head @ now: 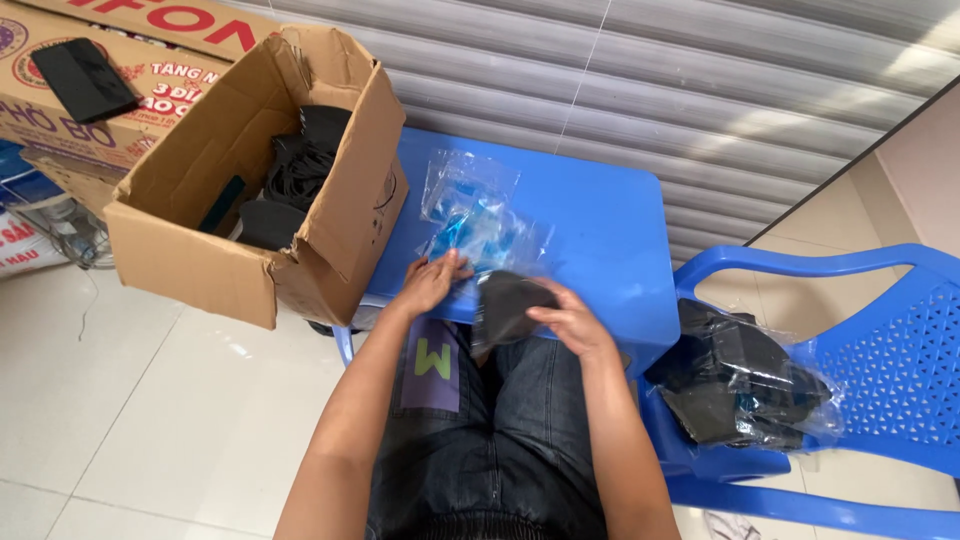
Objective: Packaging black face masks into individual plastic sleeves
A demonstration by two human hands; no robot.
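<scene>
Pale tiled floor surrounds the small blue table [600, 230] where my left hand [432, 282] rests, fingers spread, on clear plastic bags [470, 215], while my right hand [572, 322] pinches a black mask [503, 305] at the table's near edge above my lap.

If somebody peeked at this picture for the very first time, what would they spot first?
Probably the bright blue table in the middle, where the left hand presses on a pile of clear plastic bags and the right hand holds a black mask. Next, the big open cardboard box of black masks on the left, and the blue chair on the right with bagged black masks.
</scene>
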